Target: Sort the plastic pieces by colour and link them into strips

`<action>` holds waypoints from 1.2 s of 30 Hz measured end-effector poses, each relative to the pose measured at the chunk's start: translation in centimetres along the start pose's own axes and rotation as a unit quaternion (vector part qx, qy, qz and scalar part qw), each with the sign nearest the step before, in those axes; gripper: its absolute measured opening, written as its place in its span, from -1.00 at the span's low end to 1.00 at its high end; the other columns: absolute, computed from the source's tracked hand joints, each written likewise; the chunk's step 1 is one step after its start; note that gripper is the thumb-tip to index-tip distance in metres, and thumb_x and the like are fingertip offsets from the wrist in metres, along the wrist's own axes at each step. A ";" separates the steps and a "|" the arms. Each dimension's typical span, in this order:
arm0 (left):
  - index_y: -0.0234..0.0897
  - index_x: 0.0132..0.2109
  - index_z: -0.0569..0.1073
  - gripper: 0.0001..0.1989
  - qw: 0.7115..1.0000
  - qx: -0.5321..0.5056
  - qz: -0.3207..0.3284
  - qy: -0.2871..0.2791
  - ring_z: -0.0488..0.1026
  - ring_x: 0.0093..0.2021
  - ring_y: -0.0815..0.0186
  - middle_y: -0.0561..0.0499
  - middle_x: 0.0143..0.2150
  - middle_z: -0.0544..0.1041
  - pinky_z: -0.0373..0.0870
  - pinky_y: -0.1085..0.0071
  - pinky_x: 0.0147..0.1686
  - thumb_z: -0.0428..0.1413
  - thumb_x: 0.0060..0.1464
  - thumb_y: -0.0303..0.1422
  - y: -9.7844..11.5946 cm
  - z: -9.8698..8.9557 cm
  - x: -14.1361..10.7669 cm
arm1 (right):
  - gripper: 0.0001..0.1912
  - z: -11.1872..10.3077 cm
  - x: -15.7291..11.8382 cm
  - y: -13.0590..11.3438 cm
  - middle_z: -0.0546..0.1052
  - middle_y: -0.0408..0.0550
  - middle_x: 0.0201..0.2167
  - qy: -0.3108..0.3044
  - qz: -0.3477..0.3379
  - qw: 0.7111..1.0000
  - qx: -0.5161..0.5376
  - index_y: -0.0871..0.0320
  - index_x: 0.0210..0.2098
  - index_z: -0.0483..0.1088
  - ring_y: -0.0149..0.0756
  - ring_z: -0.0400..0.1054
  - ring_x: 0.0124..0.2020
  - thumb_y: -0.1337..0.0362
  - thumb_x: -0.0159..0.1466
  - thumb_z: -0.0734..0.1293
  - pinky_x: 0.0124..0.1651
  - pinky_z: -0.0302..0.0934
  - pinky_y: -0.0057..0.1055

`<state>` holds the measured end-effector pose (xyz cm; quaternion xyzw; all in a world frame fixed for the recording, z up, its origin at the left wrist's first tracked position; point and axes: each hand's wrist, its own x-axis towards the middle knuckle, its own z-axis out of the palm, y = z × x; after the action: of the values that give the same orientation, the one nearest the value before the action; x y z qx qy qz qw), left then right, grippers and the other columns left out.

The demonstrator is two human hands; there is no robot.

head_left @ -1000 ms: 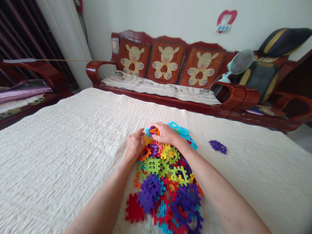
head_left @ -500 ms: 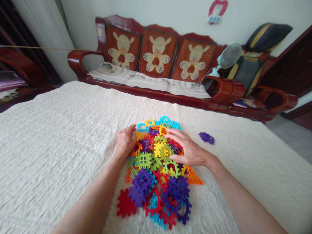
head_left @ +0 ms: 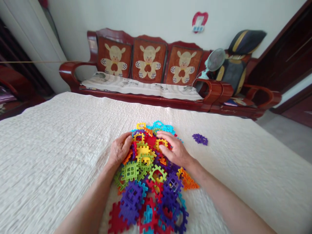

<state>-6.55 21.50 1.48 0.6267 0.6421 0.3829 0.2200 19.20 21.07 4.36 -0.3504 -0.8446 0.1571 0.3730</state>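
Observation:
A heap of colourful plastic interlocking building tiles [head_left: 130, 171] with notched edges lies in front of me, in green, purple, red, yellow, orange and blue. My left hand [head_left: 120, 149] rests cupped against the heap's left side, its fingers partly hidden and nothing seen in its grasp. Over the upper right of the heap, my right hand [head_left: 176, 150] lies with thumb and fingers apart. Its thumb is by a yellow frame tile [head_left: 161, 141]; whether it touches the tile I cannot tell. An orange triangular tile [head_left: 188, 181] sits at the heap's right edge.
A purple tile [head_left: 200, 139] lies apart to the right on the white quilted cover [head_left: 60, 136]. Beyond the table edge stands a wooden sofa [head_left: 136, 100] with three bear cushions, a small fan [head_left: 215, 60] and a chair at right.
My right hand has drawn its thumb and fingers closer to the yellow frame tile. Tiles in the upper heap have shifted between my hands. The camera view has tilted slightly.

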 end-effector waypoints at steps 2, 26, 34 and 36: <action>-0.11 0.02 0.50 -0.56 1.000 0.000 -0.001 0.001 0.50 -0.04 0.24 0.08 -0.05 0.59 0.37 0.39 0.01 -0.12 0.18 -0.09 -0.1 0.1 0.0 | -0.63 -1.2 -0.2 2.5 0.40 0.07 0.14 0.010 0.031 0.998 -0.062 0.10 0.08 0.35 -0.15 0.24 0.19 0.25 0.29 0.23 0.25 0.09 -0.08; -0.11 -0.01 0.52 -0.61 1.000 0.014 -0.002 0.008 0.52 -0.11 0.27 0.08 -0.09 0.60 0.39 0.42 -0.03 -0.07 0.16 -0.12 -0.2 0.1 0.0 | -0.61 -2.1 0.3 5.2 0.48 0.03 0.06 -0.100 0.102 0.971 -0.194 0.08 0.02 0.40 -0.12 0.24 0.14 0.16 0.41 0.04 0.15 -0.06 -0.03; -0.09 -0.01 0.52 -0.60 1.000 0.026 -0.006 0.001 0.53 -0.12 0.26 0.09 -0.11 0.61 0.39 0.42 -0.05 -0.08 0.16 -0.12 -0.3 0.1 0.1 | -0.63 -4.4 -0.4 7.3 0.57 -0.05 -0.35 -0.043 0.145 0.970 -0.191 0.14 -0.28 0.48 -0.24 0.42 -0.28 0.19 0.37 0.07 -0.15 0.17 -0.34; -0.08 -0.01 0.52 -0.61 1.000 0.023 -0.005 0.001 0.53 -0.11 0.26 0.09 -0.10 0.61 0.39 0.42 -0.04 -0.08 0.16 -0.12 -0.3 0.1 0.1 | -0.67 -4.3 -0.5 7.4 0.56 -0.05 -0.37 0.000 0.143 0.971 -0.192 0.13 -0.29 0.48 -0.24 0.43 -0.30 0.21 0.35 0.10 -0.16 0.19 -0.34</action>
<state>-6.66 21.62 1.18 0.6278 0.6544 0.3674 0.2065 26.16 25.95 3.12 -0.5328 -0.8001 0.0440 0.2721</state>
